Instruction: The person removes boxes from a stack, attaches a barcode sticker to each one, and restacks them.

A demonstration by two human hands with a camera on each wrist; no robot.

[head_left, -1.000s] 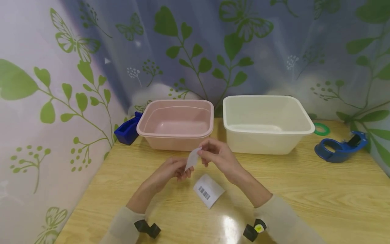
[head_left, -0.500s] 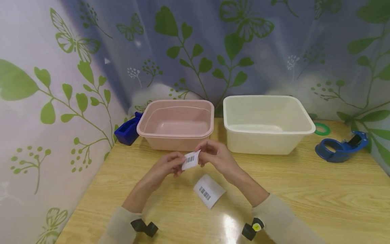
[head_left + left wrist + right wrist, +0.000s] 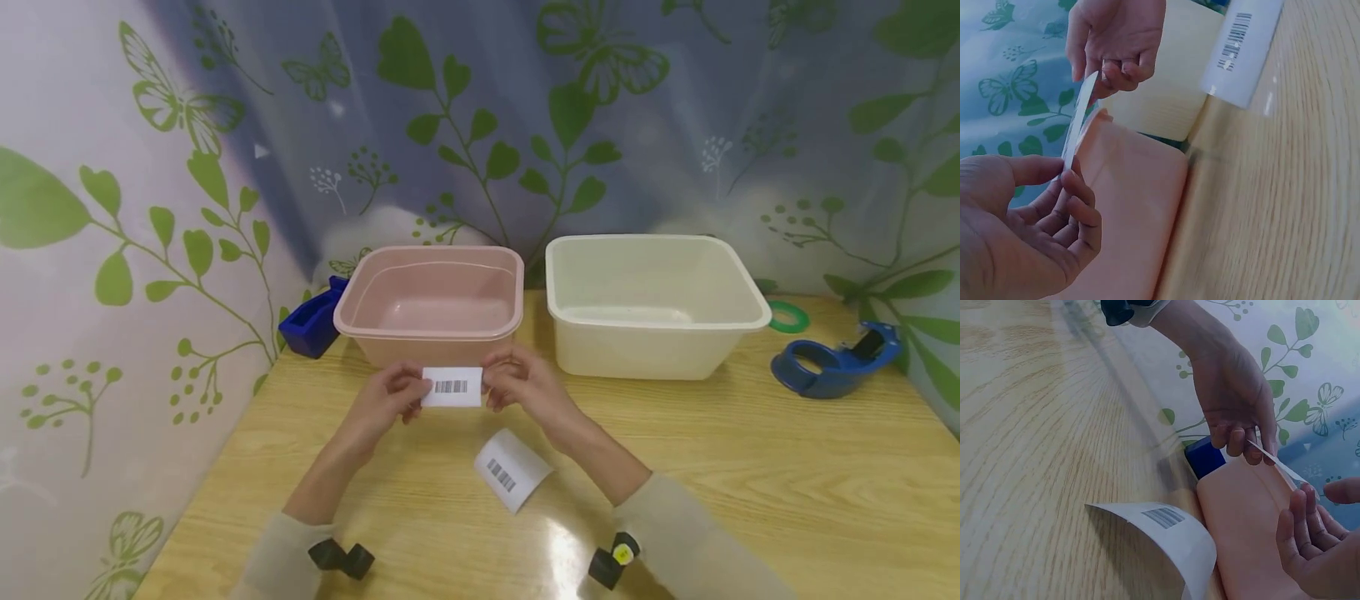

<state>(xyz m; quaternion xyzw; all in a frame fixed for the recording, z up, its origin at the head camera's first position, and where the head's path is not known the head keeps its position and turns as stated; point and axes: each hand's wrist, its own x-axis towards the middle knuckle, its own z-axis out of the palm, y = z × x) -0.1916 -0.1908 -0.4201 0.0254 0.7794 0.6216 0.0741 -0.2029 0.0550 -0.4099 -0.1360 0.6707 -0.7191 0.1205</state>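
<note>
A small white barcode label (image 3: 452, 399) is held up level in front of the pink tub, barcode facing the head camera. My left hand (image 3: 384, 405) pinches its left end between thumb and fingers, and the left wrist view shows the label (image 3: 1080, 119) edge-on. At the other end is my right hand (image 3: 532, 392), fingertips right at the label's edge; in the right wrist view the thumb of this hand (image 3: 1329, 556) stands apart from the fingers. A second, curled barcode label (image 3: 516, 482) lies on the table below both hands.
Behind the hands stand a pink tub (image 3: 420, 336) and a cream tub (image 3: 645, 354). A dark blue open-topped holder (image 3: 311, 325) sits at the left. To the right lie a green ring (image 3: 801, 318) and a blue tape dispenser (image 3: 832, 379). A patterned curtain (image 3: 480, 183) hangs behind.
The held label has turned from tilted and edge-on to level, its barcode now facing the head camera. My left hand has moved a little left and up. The label on the table has stayed put.
</note>
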